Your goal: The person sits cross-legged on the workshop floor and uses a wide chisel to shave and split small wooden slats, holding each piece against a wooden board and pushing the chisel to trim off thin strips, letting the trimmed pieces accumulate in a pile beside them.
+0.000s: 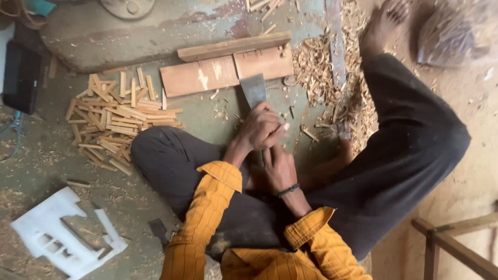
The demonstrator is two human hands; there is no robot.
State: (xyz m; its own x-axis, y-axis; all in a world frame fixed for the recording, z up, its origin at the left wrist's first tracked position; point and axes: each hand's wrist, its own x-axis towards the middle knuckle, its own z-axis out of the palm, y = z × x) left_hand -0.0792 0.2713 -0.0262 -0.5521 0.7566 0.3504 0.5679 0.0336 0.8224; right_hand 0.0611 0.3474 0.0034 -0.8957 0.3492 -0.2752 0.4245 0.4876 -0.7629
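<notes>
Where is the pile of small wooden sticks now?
The pile of small wooden sticks lies on the floor at image left, beside the wooden plank.

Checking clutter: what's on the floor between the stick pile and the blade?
Head view: mostly bare floor between the stick pile and the blade, with only a few small wood chips. The plank lies just above.

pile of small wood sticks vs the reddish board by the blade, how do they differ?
The stick pile is many short, thin, pale pieces lying crisscross; the reddish board is one long, flat piece, darker, with pale scuffs. The pile lies off to the side, away from both hands; the board sits just beyond the wide metal blade that the left hand grips. Both are wood on the floor.
</notes>
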